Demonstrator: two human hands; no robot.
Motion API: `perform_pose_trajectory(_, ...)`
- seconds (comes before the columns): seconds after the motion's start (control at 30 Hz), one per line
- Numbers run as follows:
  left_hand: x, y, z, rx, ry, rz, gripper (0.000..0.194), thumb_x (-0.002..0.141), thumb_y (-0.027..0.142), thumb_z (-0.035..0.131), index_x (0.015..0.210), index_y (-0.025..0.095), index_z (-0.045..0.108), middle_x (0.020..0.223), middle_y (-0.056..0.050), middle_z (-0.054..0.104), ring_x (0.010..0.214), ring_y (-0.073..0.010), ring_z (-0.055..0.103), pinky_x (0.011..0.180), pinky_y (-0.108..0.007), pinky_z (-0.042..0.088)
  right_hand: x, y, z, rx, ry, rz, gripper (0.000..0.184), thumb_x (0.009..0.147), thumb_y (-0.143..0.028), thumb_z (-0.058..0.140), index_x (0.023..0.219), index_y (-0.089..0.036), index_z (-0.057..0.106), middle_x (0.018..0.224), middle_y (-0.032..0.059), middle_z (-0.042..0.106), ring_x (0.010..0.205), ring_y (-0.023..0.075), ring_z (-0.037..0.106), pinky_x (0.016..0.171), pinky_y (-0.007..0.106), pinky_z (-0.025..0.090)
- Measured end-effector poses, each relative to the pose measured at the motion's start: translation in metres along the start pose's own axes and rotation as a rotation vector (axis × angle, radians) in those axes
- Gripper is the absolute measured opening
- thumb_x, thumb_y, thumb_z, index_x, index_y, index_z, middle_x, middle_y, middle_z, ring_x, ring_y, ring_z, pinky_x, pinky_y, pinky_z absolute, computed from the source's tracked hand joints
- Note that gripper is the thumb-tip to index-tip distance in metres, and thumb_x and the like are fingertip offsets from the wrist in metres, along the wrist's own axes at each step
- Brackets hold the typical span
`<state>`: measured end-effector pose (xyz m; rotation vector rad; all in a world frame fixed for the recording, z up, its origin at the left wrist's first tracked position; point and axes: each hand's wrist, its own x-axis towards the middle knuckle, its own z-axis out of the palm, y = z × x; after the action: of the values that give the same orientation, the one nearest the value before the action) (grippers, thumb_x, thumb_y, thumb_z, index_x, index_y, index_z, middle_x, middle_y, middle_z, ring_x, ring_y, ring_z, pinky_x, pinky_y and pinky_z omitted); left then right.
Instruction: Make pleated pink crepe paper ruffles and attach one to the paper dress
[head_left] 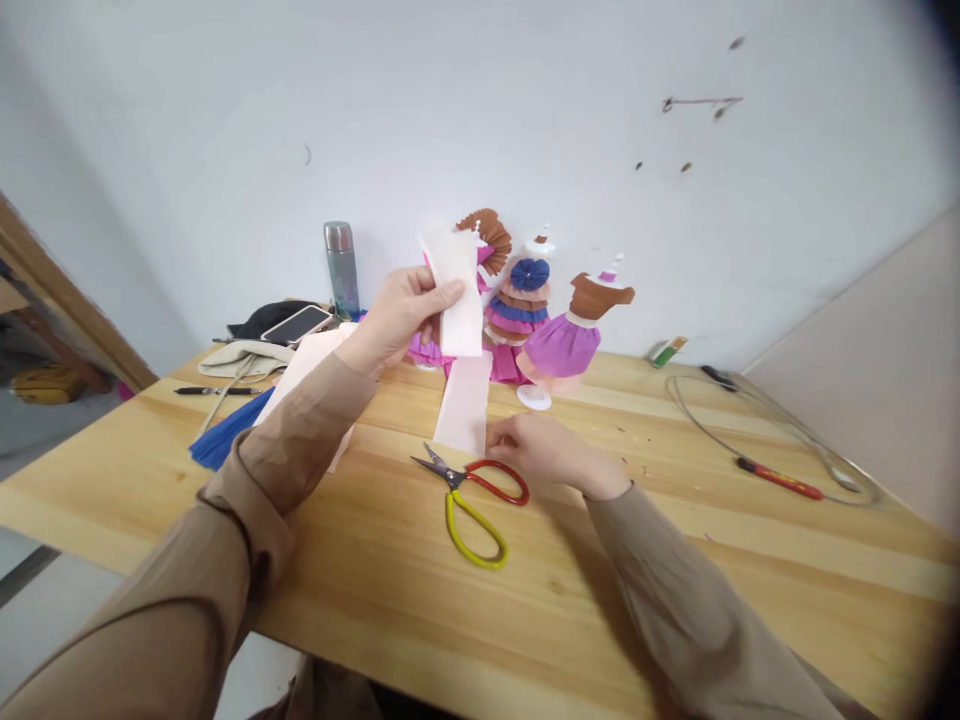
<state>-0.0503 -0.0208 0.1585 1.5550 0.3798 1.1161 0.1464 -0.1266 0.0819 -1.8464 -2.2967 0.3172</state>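
My left hand (409, 305) is raised, thumb and fingers closed on a pale pink strip of crepe paper (460, 325) held upright. Below it, another pale length of strip (463, 405) lies on the table; whether the two are joined I cannot tell. At that length's lower right edge, my right hand (551, 452) rests low with bent fingers. What its fingertips pinch, if anything, is hidden. Just in front lie scissors (454, 478) with one red and one yellow handle, blades spread.
Small dress stands, one with a purple skirt (564, 345) and one with blue ruffles (517, 315), stand by the wall. At left are a flask (342, 270), phone (297, 324), pen (217, 391) and blue crepe paper (229, 435). A cable with a red-handled tool (780, 480) lies right.
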Motion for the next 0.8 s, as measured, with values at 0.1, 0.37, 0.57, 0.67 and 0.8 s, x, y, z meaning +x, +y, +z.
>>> perform_pose_trajectory(0.1,-0.006,-0.022,0.006,0.091,-0.073,-0.174,0.034,0.083,0.037,0.073,0.065,0.013,0.058,0.045,0.003,0.054,0.038,-0.0049,0.047,0.037,-0.016,0.031,0.004,0.009,-0.006,0.177,0.178,0.007,0.027,0.088,-0.027,0.053,0.07,-0.017,0.069,0.066,0.0046,0.069,0.061,0.0163,0.06,0.06,0.028,0.045)
perform_pose_trajectory(0.37,-0.046,-0.055,0.039,0.412,-0.404,-0.388,0.03,0.086,0.032,0.065,0.064,0.012,0.059,0.043,0.005,0.049,0.037,-0.0053,0.047,0.038,-0.014,0.034,0.001,0.005,-0.006,0.896,0.51,-0.087,0.039,0.069,-0.037,0.078,0.105,-0.023,0.073,0.12,0.0103,0.071,0.109,0.0276,0.065,0.083,0.04,0.054)
perform_pose_trajectory(0.57,-0.054,-0.057,0.05,0.409,-0.442,-0.381,0.039,0.089,0.04,0.06,0.062,0.013,0.056,0.046,0.004,0.051,0.039,-0.0057,0.048,0.04,-0.015,0.036,-0.003,0.015,-0.012,1.026,0.568,-0.005,0.015,0.069,-0.035,0.075,0.073,-0.021,0.072,0.09,0.0062,0.077,0.076,0.0202,0.068,0.07,0.036,0.054)
perform_pose_trajectory(0.67,-0.052,-0.063,0.047,0.518,-0.401,-0.353,0.05,0.097,0.05,0.045,0.065,0.013,0.057,0.051,0.0,0.056,0.04,-0.0062,0.048,0.041,-0.016,0.035,-0.015,0.026,-0.038,1.179,0.711,-0.019,0.01,0.066,-0.028,0.077,0.071,-0.021,0.074,0.076,0.0038,0.076,0.067,0.0185,0.067,0.064,0.034,0.053)
perform_pose_trajectory(0.8,-0.042,-0.085,0.045,0.835,-0.451,-0.138,0.029,0.098,0.031,0.048,0.095,0.013,0.07,0.085,-0.006,0.072,0.07,-0.0123,0.065,0.064,-0.021,0.047,-0.039,0.039,-0.08,1.273,0.965,-0.147,0.014,0.056,-0.023,0.079,0.055,-0.021,0.066,0.063,0.0035,0.072,0.058,0.0186,0.065,0.059,0.036,0.051)
